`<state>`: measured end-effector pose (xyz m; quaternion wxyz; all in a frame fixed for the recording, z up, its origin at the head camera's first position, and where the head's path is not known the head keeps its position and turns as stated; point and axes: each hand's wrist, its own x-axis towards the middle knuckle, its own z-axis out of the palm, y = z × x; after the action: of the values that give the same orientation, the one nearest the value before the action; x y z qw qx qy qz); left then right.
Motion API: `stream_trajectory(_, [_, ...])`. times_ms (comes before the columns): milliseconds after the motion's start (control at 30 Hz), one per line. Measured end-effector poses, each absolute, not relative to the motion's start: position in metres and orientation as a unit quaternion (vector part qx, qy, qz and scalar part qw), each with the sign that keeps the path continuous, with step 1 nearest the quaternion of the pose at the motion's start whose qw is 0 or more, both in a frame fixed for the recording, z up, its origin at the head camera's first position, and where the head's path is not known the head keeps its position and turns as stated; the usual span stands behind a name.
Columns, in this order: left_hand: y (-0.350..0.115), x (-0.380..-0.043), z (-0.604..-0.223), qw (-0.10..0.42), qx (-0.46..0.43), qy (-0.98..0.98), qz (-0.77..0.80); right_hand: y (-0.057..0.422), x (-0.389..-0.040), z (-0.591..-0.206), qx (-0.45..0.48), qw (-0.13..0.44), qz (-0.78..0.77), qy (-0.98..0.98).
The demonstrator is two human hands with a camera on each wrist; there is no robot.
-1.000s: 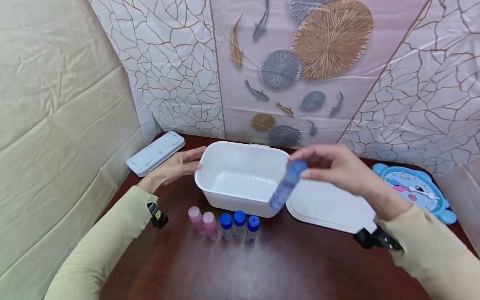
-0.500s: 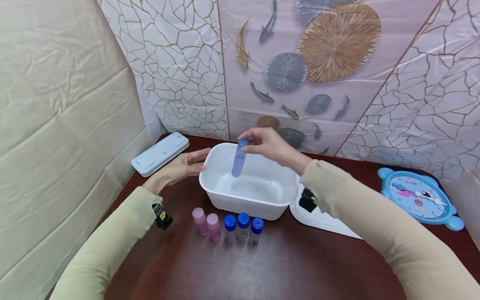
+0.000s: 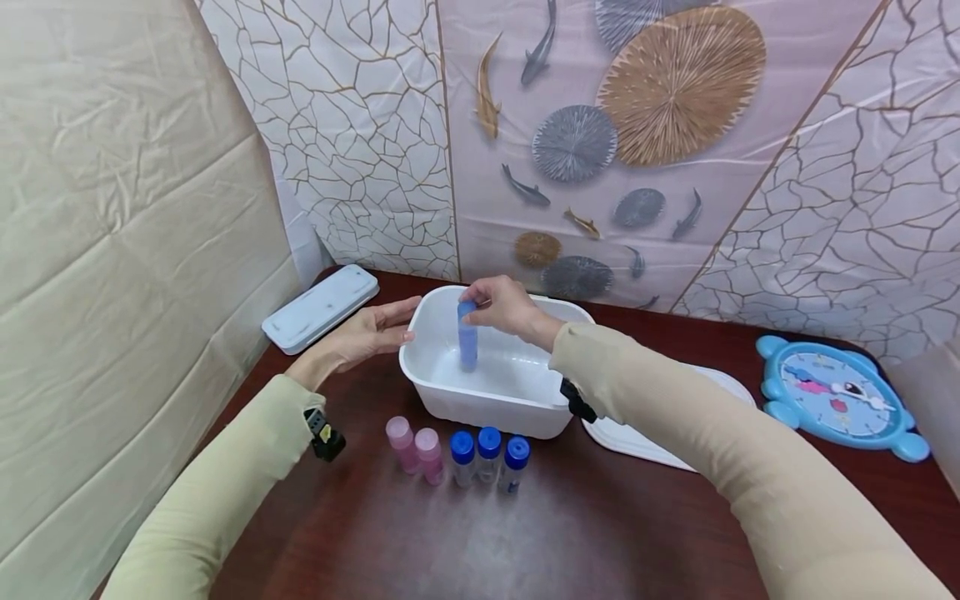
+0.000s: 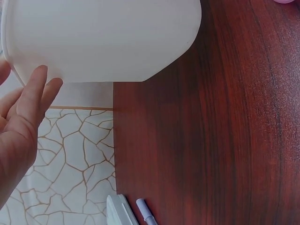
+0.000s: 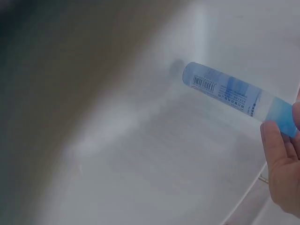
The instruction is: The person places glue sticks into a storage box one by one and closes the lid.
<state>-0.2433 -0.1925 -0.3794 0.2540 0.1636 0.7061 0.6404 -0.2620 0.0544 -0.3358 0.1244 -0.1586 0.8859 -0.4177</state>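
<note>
My right hand (image 3: 510,310) pinches a slim blue bottle (image 3: 468,346) by its cap. The bottle stands near upright inside the white plastic tub (image 3: 487,404), toward its left end. In the right wrist view, the blue bottle (image 5: 225,91) shows a barcode label; its lower end is close to or on the tub floor. With straight fingers, my left hand (image 3: 363,337) touches the left rim of the tub; the left wrist view shows those fingers (image 4: 33,93) against its outer wall. In front of the tub stand two pink bottles (image 3: 430,458) and several clear, blue-capped bottles (image 3: 462,457).
A white lid (image 3: 637,442) lies right of the tub, partly under my right forearm. Farther right is a blue animal-shaped clock (image 3: 836,392). A pale pencil case (image 3: 321,308) sits at the back left. A patterned cloth wall (image 3: 360,167) closes off the back.
My right hand has carried the blue bottle leftward from over the tub's right edge, then lowered it into the tub. The left hand stays at the rim.
</note>
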Motion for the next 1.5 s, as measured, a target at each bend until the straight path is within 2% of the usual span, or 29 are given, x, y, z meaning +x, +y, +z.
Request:
stream_trajectory(500, [-0.196,-0.244,-0.384,0.248,0.165,0.711,0.636,0.042,-0.259,-0.344,-0.194,0.117,-0.339,0.913])
stream_trajectory(967, [-0.196,-0.242,-0.39,0.258,0.163,0.703,0.643,0.051,-0.255,-0.354,-0.18,0.174,-0.426,0.869])
stream_trajectory(1167, [-0.195,-0.242,-0.391,0.259,0.155,0.702,0.646,0.068,-0.251,-0.337,-0.183,0.17,-0.468,0.848])
stream_trajectory(1367, [-0.193,-0.242,-0.386,0.25,0.154,0.713,0.637,0.101,-0.209,-0.305,-0.204,0.118,-0.548,0.802])
stream_trajectory(1500, [-0.193,-0.243,-0.382,0.246,0.155,0.719,0.631,0.125,-0.162,-0.315,-0.236,0.102,-0.574,0.777])
